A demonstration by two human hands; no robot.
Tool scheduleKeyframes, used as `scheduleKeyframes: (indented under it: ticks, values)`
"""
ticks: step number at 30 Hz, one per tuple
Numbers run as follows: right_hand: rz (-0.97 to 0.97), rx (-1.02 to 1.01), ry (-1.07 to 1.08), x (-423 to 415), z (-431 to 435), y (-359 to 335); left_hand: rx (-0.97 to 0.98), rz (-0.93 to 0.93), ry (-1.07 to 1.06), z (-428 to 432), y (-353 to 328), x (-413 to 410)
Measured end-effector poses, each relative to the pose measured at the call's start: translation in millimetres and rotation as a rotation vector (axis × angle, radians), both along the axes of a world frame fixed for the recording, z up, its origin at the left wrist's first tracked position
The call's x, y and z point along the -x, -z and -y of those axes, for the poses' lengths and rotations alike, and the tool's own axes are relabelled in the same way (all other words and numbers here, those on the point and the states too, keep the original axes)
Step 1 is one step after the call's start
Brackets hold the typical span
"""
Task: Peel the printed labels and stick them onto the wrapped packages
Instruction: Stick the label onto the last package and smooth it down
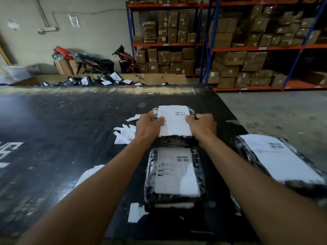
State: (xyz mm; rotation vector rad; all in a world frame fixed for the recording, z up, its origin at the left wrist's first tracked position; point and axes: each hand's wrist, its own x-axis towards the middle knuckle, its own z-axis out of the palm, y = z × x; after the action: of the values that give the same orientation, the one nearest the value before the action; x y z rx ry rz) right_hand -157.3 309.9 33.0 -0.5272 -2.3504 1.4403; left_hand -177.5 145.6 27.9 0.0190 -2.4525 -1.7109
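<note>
Fingers, left hand and right hand, grip labelled package; 2 more packages nearer

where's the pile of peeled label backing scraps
In the head view, the white backing scraps lie on the black table just left of the left hand, which grips the far package.

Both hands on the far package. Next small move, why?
Probably press the label flat along its near edge with the thumbs: left hand and right hand grip the far package by its sides, thumbs on the label; that edge looks wavy.
</note>
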Motion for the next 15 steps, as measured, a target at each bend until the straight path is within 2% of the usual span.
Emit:
scheduleKeyframes:
  ticks: [8, 15]
  values:
    - [0.018, -0.034, 0.058, -88, 17, 7, 0.010, 0.028, 0.022, 15, 12, -74]
    - [0.026, -0.021, 0.048, -120, 21, 16, 0.007, 0.074, 0.018, 20, 18, -106]
